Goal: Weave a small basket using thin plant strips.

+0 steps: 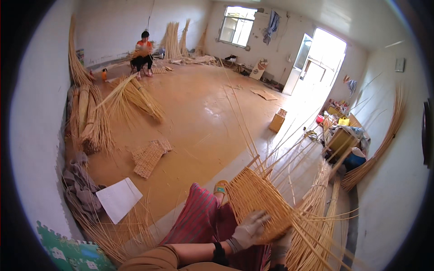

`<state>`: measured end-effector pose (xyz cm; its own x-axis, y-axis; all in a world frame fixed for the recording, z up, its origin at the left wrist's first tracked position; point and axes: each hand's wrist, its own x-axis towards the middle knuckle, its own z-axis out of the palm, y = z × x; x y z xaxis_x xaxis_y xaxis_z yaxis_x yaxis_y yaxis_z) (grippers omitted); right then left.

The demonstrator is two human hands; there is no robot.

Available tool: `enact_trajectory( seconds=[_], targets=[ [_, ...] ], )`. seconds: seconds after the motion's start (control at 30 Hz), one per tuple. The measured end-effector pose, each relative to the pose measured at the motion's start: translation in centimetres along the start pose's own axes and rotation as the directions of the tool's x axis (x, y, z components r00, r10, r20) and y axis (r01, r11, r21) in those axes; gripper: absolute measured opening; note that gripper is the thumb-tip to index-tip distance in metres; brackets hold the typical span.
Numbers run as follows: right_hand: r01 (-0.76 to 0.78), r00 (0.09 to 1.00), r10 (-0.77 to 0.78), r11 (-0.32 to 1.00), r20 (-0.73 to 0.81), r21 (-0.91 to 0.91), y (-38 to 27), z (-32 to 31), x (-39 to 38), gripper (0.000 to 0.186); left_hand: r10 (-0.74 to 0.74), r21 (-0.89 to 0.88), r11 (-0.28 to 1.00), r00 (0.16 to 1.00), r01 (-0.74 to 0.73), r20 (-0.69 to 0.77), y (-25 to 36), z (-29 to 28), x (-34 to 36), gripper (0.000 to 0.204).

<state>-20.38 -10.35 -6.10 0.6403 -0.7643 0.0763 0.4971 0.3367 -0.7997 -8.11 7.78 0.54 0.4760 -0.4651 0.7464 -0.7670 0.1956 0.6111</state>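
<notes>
fingers of my right hand (282, 246) mostly out of sight at the lower right corner of the woven panel (255, 196); cannot tell if they close on it. dark thing (426, 133) cut off at the right rim. doorway (326, 58) blown out by glare.

floor (194, 131) tan and glossy, paler toward the right. reed bundles (88, 115) along its left edge; white sheet (119, 200) and flat woven piece (150, 160) nearer me. a person (143, 49) in an orange top sits toward the far left corner.

woven panel tilted over my lap and striped cloth (196, 214), loose strands (312, 232) fanning off its edges. my gloved left hand (250, 229) rests on its face near the lower edge; whether the fingers pinch anything, i cannot tell.
</notes>
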Motion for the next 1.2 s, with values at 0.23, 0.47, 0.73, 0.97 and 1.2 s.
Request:
enact_trajectory(
  seconds=[0.23,0.47,0.73,0.97,1.2],
  targets=[
    [-0.132,0.989,0.136,0.989,0.063,-0.074,1.7,6.8,3.0,0.046,-0.34,-0.215,0.92,0.94,0.328,-0.021,-7.8,-3.8,1.7,0.062],
    [0.076,0.941,0.104,0.861,0.321,-0.503,5.0,13.2,2.6,0.069,-0.54,-0.004,0.831,0.804,0.557,-0.251,-10.4,-7.9,-1.9,0.063],
    [0.181,0.967,0.003,0.694,0.255,-0.697,4.1,17.1,2.6,0.057,-0.605,-0.11,0.792,0.746,0.601,-0.277,-9.2,-11.3,-1.1,0.055],
    [0.783,0.617,-0.179,0.043,0.767,-0.62,1.5,23.5,3.7,0.03,-0.699,-0.014,0.708,0.697,0.706,-0.16,-9.9,-10.6,-1.2,0.056],
    [0.196,0.954,0.046,0.65,0.296,-0.734,2.7,21.0,7.4,0.023,-0.425,0.354,0.789,0.862,0.502,-0.277,-10.0,-12.1,1.2,0.045]
  ],
)
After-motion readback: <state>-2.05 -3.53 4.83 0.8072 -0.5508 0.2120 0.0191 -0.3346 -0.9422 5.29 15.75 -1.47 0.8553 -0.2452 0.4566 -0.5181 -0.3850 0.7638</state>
